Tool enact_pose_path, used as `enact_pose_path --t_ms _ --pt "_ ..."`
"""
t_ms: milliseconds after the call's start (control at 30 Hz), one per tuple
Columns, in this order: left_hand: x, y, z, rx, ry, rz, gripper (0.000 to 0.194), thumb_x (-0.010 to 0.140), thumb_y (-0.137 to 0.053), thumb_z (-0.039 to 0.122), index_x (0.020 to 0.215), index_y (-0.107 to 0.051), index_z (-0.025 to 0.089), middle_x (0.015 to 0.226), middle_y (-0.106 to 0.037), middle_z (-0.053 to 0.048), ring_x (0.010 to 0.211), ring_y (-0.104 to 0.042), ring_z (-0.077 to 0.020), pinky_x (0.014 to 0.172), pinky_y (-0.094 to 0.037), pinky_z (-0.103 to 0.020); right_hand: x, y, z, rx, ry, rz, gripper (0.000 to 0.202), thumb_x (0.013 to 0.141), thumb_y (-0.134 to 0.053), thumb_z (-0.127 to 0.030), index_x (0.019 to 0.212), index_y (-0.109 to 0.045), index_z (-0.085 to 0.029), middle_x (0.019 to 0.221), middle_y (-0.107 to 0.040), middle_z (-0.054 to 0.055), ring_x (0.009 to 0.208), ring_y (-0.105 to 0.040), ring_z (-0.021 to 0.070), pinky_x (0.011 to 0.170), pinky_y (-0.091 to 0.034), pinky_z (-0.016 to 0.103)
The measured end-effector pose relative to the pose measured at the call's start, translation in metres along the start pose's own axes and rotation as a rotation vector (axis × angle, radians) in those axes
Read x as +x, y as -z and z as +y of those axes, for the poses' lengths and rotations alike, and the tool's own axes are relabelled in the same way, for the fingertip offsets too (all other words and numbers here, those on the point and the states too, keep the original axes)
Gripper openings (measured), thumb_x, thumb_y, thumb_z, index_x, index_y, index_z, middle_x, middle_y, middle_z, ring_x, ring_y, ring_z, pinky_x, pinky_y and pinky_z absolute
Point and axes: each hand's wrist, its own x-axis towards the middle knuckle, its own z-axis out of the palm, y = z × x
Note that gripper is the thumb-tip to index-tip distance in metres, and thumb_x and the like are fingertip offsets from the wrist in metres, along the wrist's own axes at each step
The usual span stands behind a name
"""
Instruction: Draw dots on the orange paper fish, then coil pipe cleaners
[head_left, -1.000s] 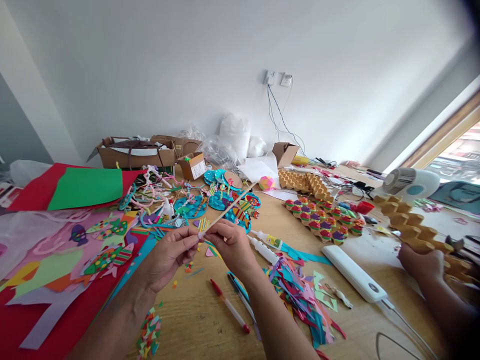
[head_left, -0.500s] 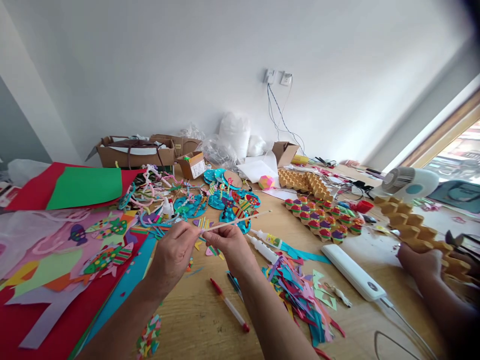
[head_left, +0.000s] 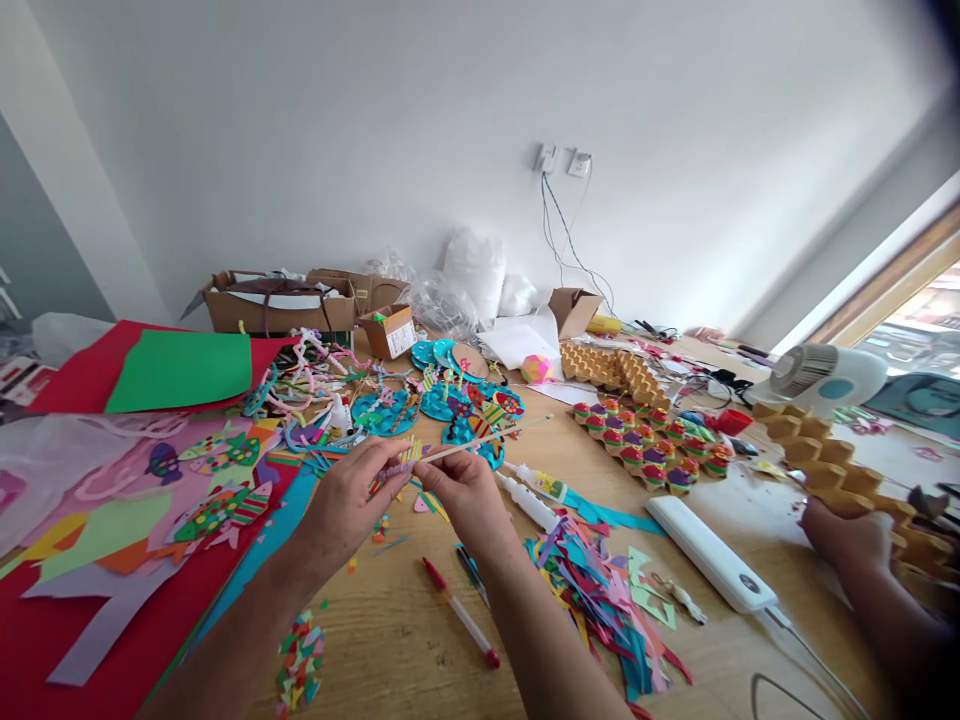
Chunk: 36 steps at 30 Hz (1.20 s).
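A thin pale wooden stick point(head_left: 469, 443) slants up to the right from between my two hands. My right hand point(head_left: 465, 497) pinches it near its lower end, thumb on top. My left hand point(head_left: 346, 505) is closed on a short lavender fuzzy length, apparently a pipe cleaner point(head_left: 394, 470), at that same end. Whether it is wound around the stick is hard to make out. Just behind the hands lie striped paper fish and blue round discs point(head_left: 384, 412) with paper decorations. A red pen point(head_left: 459, 612) rests on the table below my right wrist.
Paper strips point(head_left: 600, 600), glue bottles point(head_left: 529, 500) and a white power bank point(head_left: 709, 550) lie to the right. Painted egg cartons point(head_left: 649, 445) stand beyond. Another person's hand point(head_left: 851, 540) holds a bare egg carton point(head_left: 840, 465). Coloured sheets point(head_left: 180, 372) cover the left.
My left hand has turned and its fingers now reach along the lavender length, more of which shows. My right hand keeps its pinch on the stick. The view has shifted slightly left.
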Motion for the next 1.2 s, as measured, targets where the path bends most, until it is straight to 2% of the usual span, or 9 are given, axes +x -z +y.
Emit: enact_pose_path --t_ms 233,400,600,667,767,833,900,1033,1200 --pt "0.002 0.007 0.000 -0.080 -0.002 -0.038 0.017 0.085 -0.049 0.017 0.080 -0.066 0.019 0.071 -0.060 -0.001 0.065 -0.058 -0.0131 0.057 -0.045 -0.021 0.001 -0.002 0.004 -0.044 -0.014 -0.043 0.026 0.067 -0.064 -0.038 0.053 -0.057 -0.017 0.050 -0.045 -0.003 0.051 -0.039 0.0102 0.049 -0.029 0.023" --pt "0.001 0.005 -0.003 0.002 0.031 0.013 0.015 0.083 -0.050 0.014 0.078 -0.064 0.018 0.070 -0.058 -0.002 0.066 -0.058 -0.0137 0.059 -0.046 -0.022 0.002 -0.005 0.007 0.015 -0.130 -0.011 0.027 0.061 -0.068 -0.042 0.058 -0.061 -0.017 0.049 -0.053 -0.003 0.045 -0.042 0.0089 0.046 -0.031 0.022" --pt "-0.005 -0.006 -0.005 0.097 -0.003 0.117 0.019 0.085 -0.047 0.018 0.077 -0.065 0.018 0.071 -0.057 -0.003 0.070 -0.056 -0.0166 0.065 -0.045 -0.026 -0.003 -0.010 0.001 0.221 -0.190 -0.025 0.031 0.061 -0.070 -0.042 0.051 -0.055 -0.016 0.044 -0.051 -0.004 0.042 -0.040 0.0067 0.046 -0.031 0.020" --pt "-0.004 -0.004 -0.006 0.010 0.093 0.133 0.017 0.083 -0.050 0.020 0.074 -0.065 0.019 0.072 -0.058 -0.003 0.071 -0.056 -0.0170 0.066 -0.044 -0.027 -0.004 -0.008 0.000 0.248 -0.194 -0.074 0.033 0.064 -0.069 -0.044 0.054 -0.057 -0.015 0.047 -0.054 -0.003 0.044 -0.043 0.0069 0.047 -0.032 0.020" --pt "-0.001 0.003 -0.006 -0.365 0.414 0.094 0.012 0.077 -0.057 0.025 0.069 -0.062 0.018 0.064 -0.054 0.001 0.061 -0.051 -0.0137 0.058 -0.041 -0.024 -0.002 0.001 -0.001 0.187 -0.169 -0.172 0.042 0.071 -0.060 -0.054 0.058 -0.061 -0.014 0.050 -0.058 0.000 0.048 -0.048 0.0085 0.050 -0.035 0.021" --pt "0.001 0.007 -0.006 -0.709 0.650 0.047 0.014 0.073 -0.062 0.030 0.066 -0.061 0.017 0.059 -0.050 0.003 0.054 -0.045 -0.0104 0.051 -0.037 -0.021 0.000 0.007 -0.002 0.141 -0.159 -0.143 0.042 0.071 -0.061 -0.055 0.062 -0.062 -0.015 0.053 -0.058 0.000 0.049 -0.048 0.0087 0.050 -0.035 0.021" --pt "0.001 0.008 -0.005 -1.001 0.810 -0.006 0.016 0.069 -0.067 0.030 0.067 -0.061 0.016 0.057 -0.048 0.004 0.051 -0.041 -0.0080 0.048 -0.034 -0.019 0.001 0.009 -0.003 0.133 -0.144 -0.084 0.032 0.064 -0.070 -0.047 0.071 -0.063 -0.017 0.061 -0.060 -0.002 0.052 -0.047 0.0084 0.050 -0.035 0.020" --pt "-0.002 0.001 0.001 -1.245 0.920 -0.113 0.018 0.063 -0.074 0.027 0.066 -0.063 0.013 0.055 -0.047 0.004 0.049 -0.037 -0.0057 0.046 -0.030 -0.017 -0.002 0.005 -0.009 0.215 -0.099 -0.104 0.030 0.055 -0.080 -0.033 0.076 -0.063 -0.019 0.068 -0.059 -0.004 0.057 -0.048 0.0087 0.052 -0.038 0.020" --pt "-0.006 -0.009 0.009 -1.209 0.927 -0.185 0.020 0.064 -0.073 0.030 0.068 -0.062 0.014 0.053 -0.043 0.005 0.048 -0.034 -0.0064 0.046 -0.027 -0.019 -0.004 -0.002 -0.009 0.318 -0.121 -0.069 0.030 0.050 -0.081 -0.033 0.063 -0.059 -0.017 0.060 -0.058 -0.004 0.054 -0.049 0.0091 0.055 -0.038 0.022"
